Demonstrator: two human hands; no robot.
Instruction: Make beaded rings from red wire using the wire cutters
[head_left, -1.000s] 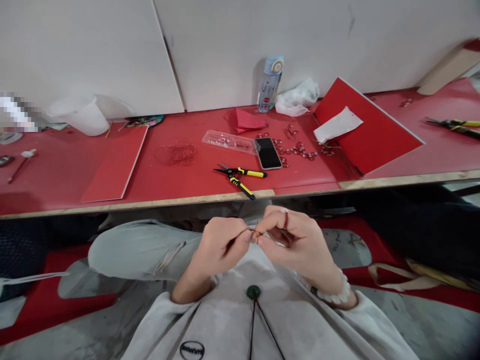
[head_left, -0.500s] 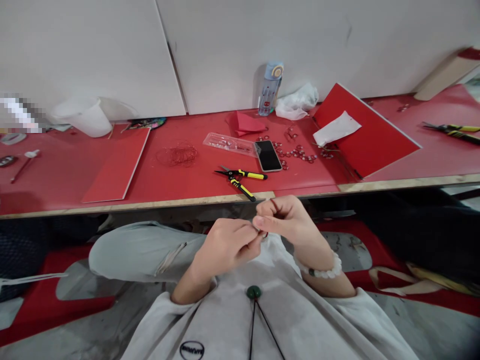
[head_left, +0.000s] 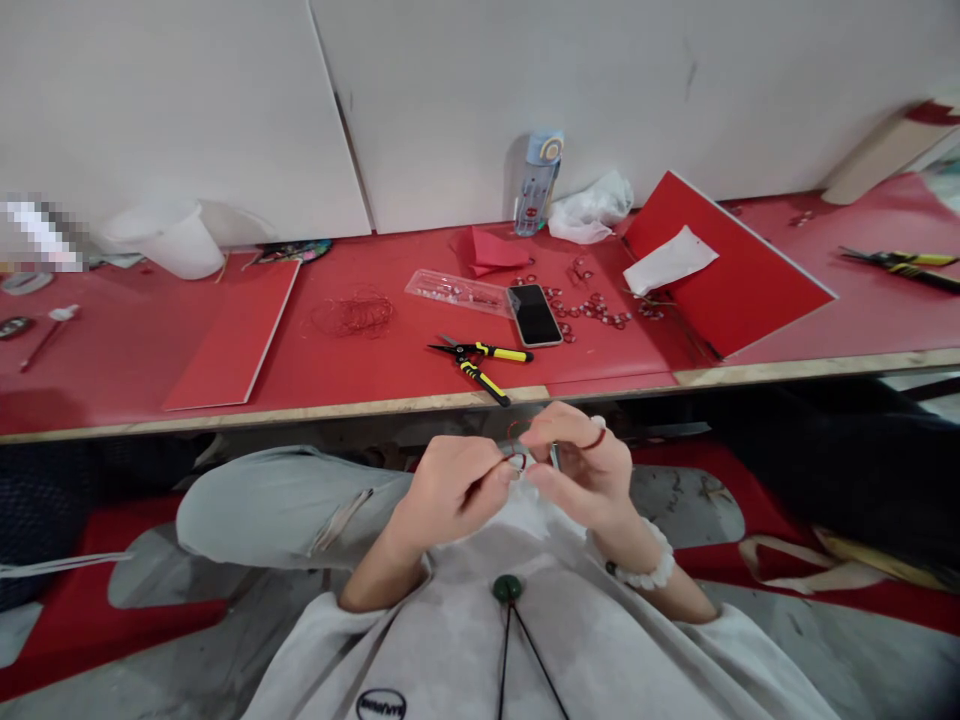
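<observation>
Over my lap, in front of the table edge, my left hand [head_left: 461, 485] is closed in a pinch on a small red cord ring [head_left: 519, 460], partly hidden by the fingertips. A thin red thread arcs up from it toward the other hand. Facing it, my right hand [head_left: 581, 465] has thumb and forefinger apart, close to the ring but seemingly not gripping it. One of its fingers wears a red ring with a pale bead. On the table just beyond lie pliers [head_left: 480, 360] with yellow and black handles, spread apart.
The red table [head_left: 360, 365] holds a tangle of red thread [head_left: 360, 312], a clear plastic tray [head_left: 457, 290], a phone [head_left: 535, 315] and several small beaded rings [head_left: 600, 310]. Behind stand a water bottle [head_left: 537, 185] and a plastic bag [head_left: 592, 208]. Red boards [head_left: 244, 335] lean or lie at both sides.
My right hand has moved slightly away from my left, and its thumb and forefinger have parted. The red ring in my left fingertips now shows, with thread above it.
</observation>
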